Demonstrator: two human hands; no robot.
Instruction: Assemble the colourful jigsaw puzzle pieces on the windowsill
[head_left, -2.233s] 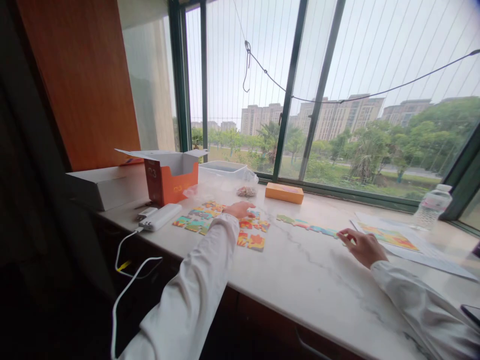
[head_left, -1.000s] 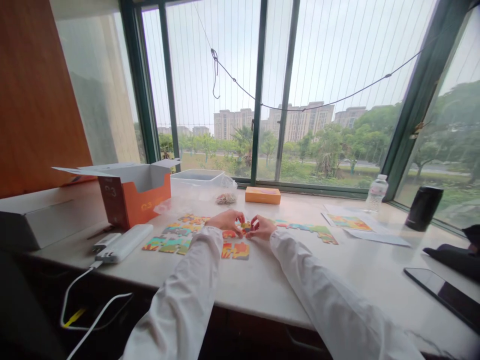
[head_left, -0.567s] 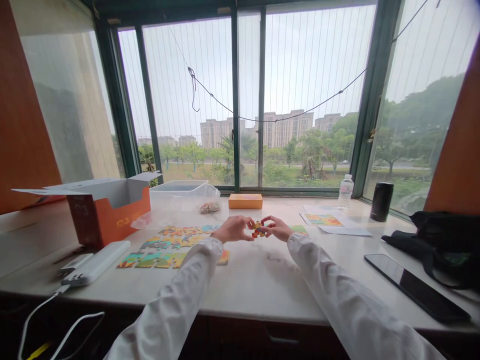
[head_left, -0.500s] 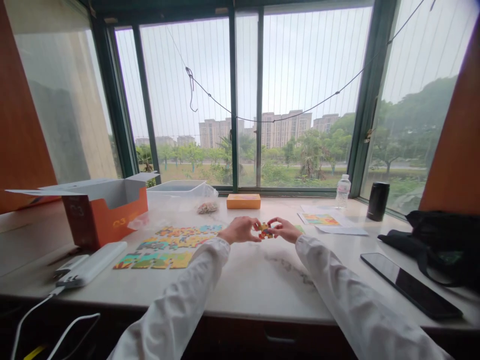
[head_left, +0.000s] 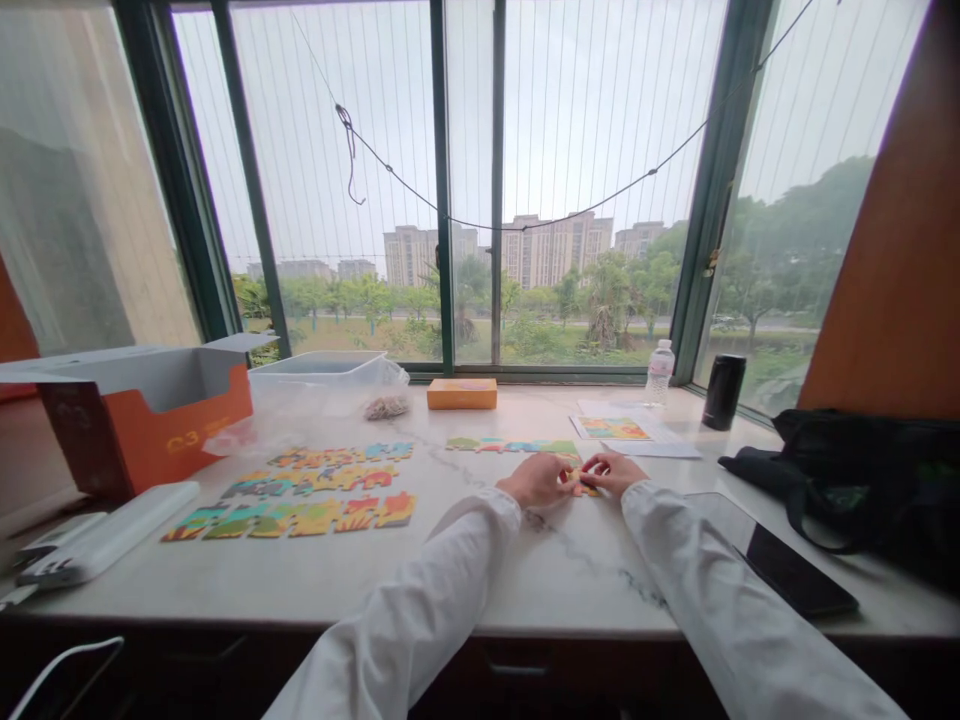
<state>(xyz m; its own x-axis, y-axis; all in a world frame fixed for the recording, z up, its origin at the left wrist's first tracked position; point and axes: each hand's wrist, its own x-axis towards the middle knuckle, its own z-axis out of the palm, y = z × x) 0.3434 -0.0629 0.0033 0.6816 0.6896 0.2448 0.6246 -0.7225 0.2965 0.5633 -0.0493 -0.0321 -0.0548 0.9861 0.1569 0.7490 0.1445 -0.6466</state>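
Observation:
My left hand [head_left: 536,480] and my right hand [head_left: 611,472] meet low over the marble sill [head_left: 570,570]. Their fingertips pinch a small cluster of colourful jigsaw pieces [head_left: 579,483], partly hidden by my fingers. Just beyond my hands lies a long strip of joined pieces [head_left: 514,446]. Several rows of assembled jigsaw pieces [head_left: 292,505] sit further left, out of reach of my fingertips. A printed reference picture [head_left: 613,428] lies on white paper beyond my right hand.
An open orange box [head_left: 142,425] and a clear plastic tub [head_left: 315,370] stand at the back left. A white power bank [head_left: 105,535] lies at the front left. Right of my arm are a dark tablet [head_left: 787,555] and a black bag [head_left: 840,480].
My hands have come down from above the sill and moved right, carrying the small piece cluster near the strip. The view has turned, shifting the scene left in the frame.

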